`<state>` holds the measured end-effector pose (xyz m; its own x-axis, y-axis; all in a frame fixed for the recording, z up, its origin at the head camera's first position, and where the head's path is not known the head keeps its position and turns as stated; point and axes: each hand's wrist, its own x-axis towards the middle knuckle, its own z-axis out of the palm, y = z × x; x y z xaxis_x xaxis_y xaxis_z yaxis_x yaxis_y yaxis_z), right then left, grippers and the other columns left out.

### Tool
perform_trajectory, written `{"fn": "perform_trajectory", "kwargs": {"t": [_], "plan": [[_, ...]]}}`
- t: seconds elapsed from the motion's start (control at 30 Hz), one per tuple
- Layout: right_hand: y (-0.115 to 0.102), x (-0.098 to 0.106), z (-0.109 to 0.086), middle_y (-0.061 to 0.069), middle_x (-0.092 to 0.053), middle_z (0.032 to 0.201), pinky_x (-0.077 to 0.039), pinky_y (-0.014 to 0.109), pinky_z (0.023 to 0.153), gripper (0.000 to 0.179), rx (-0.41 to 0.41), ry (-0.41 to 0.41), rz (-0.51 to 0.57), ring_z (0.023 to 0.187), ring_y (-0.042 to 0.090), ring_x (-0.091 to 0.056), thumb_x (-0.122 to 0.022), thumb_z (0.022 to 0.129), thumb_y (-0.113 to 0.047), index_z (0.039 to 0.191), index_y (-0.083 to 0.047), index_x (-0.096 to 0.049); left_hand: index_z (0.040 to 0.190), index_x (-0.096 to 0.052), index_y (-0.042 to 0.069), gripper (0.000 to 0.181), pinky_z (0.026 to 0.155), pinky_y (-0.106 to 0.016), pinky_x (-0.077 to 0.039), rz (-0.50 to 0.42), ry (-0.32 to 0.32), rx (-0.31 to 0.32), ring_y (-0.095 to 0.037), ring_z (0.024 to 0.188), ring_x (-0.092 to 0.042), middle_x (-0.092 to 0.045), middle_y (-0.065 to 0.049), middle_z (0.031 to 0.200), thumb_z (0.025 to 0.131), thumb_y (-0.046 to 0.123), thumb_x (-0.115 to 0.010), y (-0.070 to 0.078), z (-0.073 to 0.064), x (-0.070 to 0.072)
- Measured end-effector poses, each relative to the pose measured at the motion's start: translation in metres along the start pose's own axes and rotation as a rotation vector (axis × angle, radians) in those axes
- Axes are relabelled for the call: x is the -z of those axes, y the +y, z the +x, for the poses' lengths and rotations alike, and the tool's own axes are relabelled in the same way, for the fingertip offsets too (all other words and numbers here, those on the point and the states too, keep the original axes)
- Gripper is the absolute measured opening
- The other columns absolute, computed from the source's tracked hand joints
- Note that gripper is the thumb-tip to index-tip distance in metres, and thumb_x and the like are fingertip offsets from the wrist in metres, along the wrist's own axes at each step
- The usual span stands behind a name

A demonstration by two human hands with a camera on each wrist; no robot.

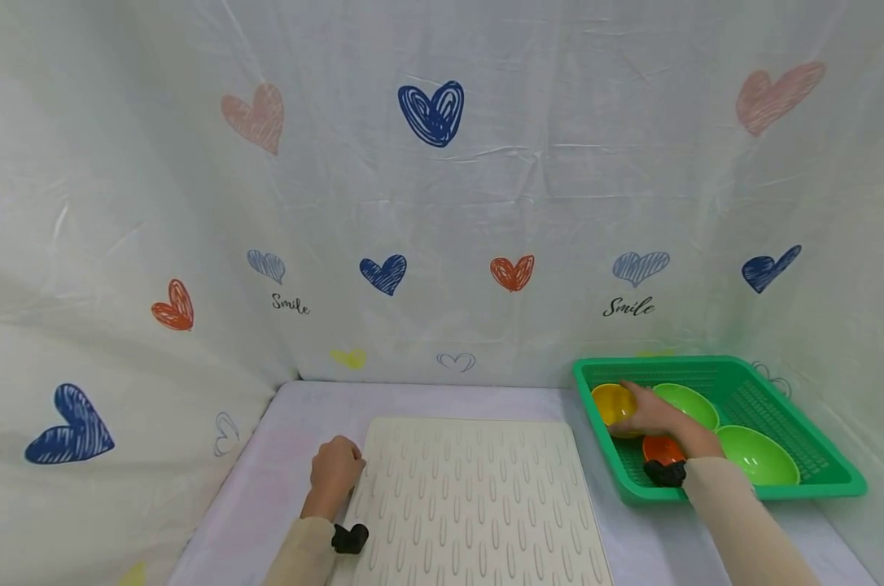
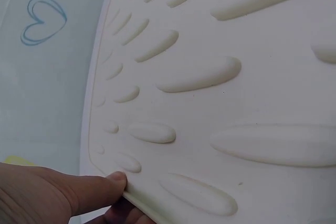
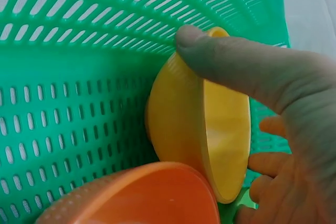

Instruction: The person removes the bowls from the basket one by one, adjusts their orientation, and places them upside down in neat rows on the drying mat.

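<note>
On the left, my left hand (image 1: 337, 470) pinches the left edge of a cream-coloured mat (image 1: 479, 496) with raised oval bumps. Its thumb (image 2: 107, 186) lies on top of the edge and the fingers are under it. Inside a green basket (image 1: 603, 480), my right hand (image 1: 650, 413) spans a yellow bowl (image 3: 181, 114), gripping it with thumb and fingers at its rim. The bowl is tipped on its side by the basket wall. An orange bowl (image 3: 157, 195) sits beside it, partly hidden by my wrist in the head view.
Two light green bowls, one at the back (image 1: 687, 403) and one nearer the front right (image 1: 757, 456), share the basket. A white cloth covers the table (image 1: 295, 439). A white curtain (image 1: 442, 203) printed with hearts hangs behind and at the sides.
</note>
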<state>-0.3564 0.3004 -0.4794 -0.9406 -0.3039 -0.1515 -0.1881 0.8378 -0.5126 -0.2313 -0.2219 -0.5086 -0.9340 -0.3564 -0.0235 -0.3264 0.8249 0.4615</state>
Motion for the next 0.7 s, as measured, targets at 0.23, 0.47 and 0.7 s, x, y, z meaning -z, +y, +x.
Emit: {"fn": "perform_trajectory", "kwargs": {"t": [0.23, 0.47, 0.7], "plan": [[-0.0029, -0.0006, -0.0005, 0.031, -0.051, 0.121, -0.051, 0.050, 0.078, 0.107, 0.014, 0.014, -0.022, 0.095, 0.035, -0.051, -0.082, 0.070, -0.040, 0.143, 0.013, -0.025, 0.078, -0.070, 0.000, 0.010, 0.054, -0.038, -0.051, 0.013, 0.003, -0.025, -0.022, 0.060, -0.058, -0.066, -0.011, 0.073, 0.084, 0.008, -0.072, -0.0003, -0.0017, 0.0010], [-0.0073, 0.0040, -0.0049, 0.039, -0.042, 0.123, -0.052, 0.053, 0.078, 0.113, -0.016, 0.061, -0.032, 0.093, 0.038, -0.053, -0.082, 0.068, -0.046, 0.142, 0.016, -0.023, 0.077, -0.069, 0.000, 0.010, 0.055, -0.040, -0.052, 0.035, 0.004, -0.046, -0.024, 0.061, -0.061, -0.066, -0.011, 0.072, 0.084, 0.007, -0.072, 0.0010, -0.0022, 0.0016], [-0.0058, 0.0086, -0.0084, 0.044, -0.030, 0.128, -0.050, 0.059, 0.081, 0.116, -0.044, 0.097, -0.078, 0.100, 0.046, -0.049, -0.079, 0.069, -0.054, 0.142, 0.016, -0.024, 0.079, -0.071, 0.000, 0.009, 0.054, -0.040, -0.052, 0.029, 0.012, -0.070, -0.024, 0.061, -0.061, -0.067, -0.012, 0.074, 0.084, 0.007, -0.072, -0.0035, 0.0009, -0.0023]]}}
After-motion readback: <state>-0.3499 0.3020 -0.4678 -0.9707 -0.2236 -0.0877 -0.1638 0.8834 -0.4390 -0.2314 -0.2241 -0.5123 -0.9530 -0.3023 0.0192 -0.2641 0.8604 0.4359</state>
